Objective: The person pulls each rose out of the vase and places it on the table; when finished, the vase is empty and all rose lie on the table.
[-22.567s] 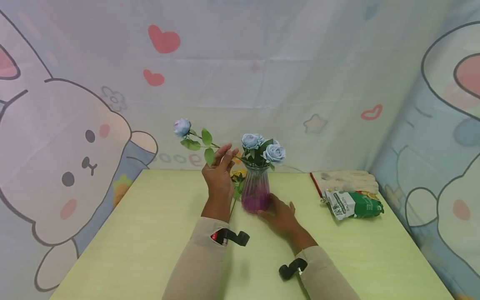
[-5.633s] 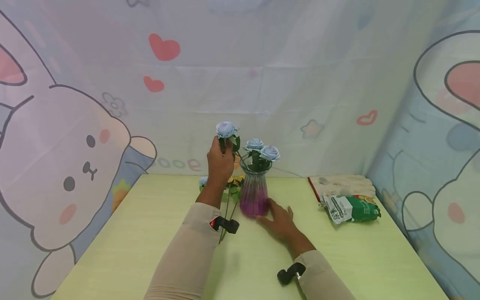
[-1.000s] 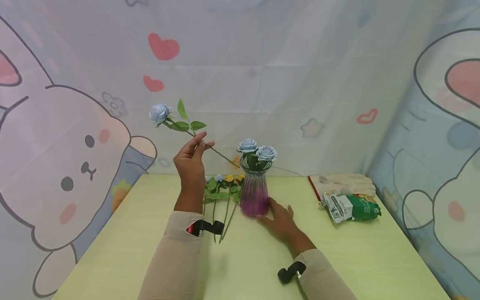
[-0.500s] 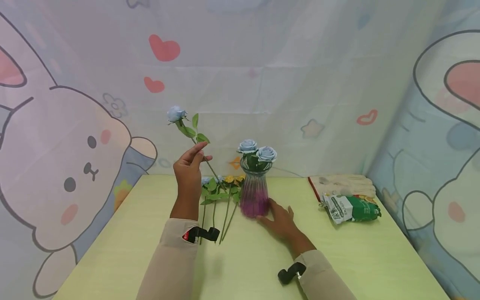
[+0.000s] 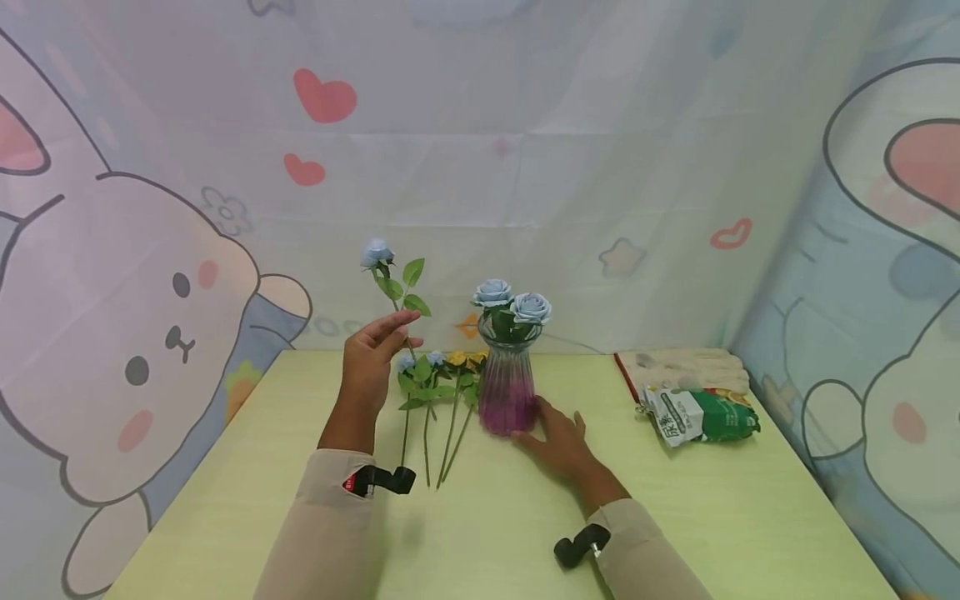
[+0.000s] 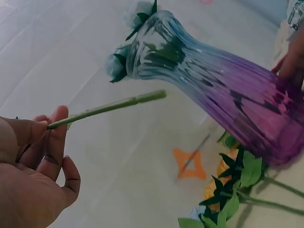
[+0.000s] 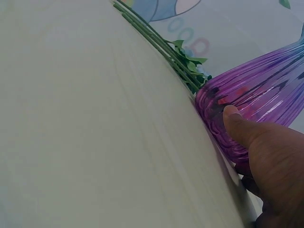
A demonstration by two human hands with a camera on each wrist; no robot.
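My left hand [image 5: 401,329] pinches the green stem [image 6: 109,107] of a blue rose [image 5: 377,252] between thumb and fingers, holding it nearly upright just left of the vase. The ribbed glass vase [image 5: 508,383], clear at the top and purple below, stands mid-table with two blue roses [image 5: 512,302] in it. In the left wrist view the cut stem end points at the vase mouth [image 6: 152,45] from outside. My right hand [image 5: 555,429] lies on the table with its thumb [image 7: 235,118] against the vase's base. Several loose flowers [image 5: 438,392] lie between my left hand and the vase.
A green and white bag [image 5: 705,414] lies at the back right in front of folded pale cloth [image 5: 686,364]. The light green table [image 5: 247,500] is closed in by printed fabric walls at the back and both sides.
My left hand has come down and slightly left, and the rose has swung from leaning left to nearly upright, its stem end away from the vase mouth. The right hand has stayed put.
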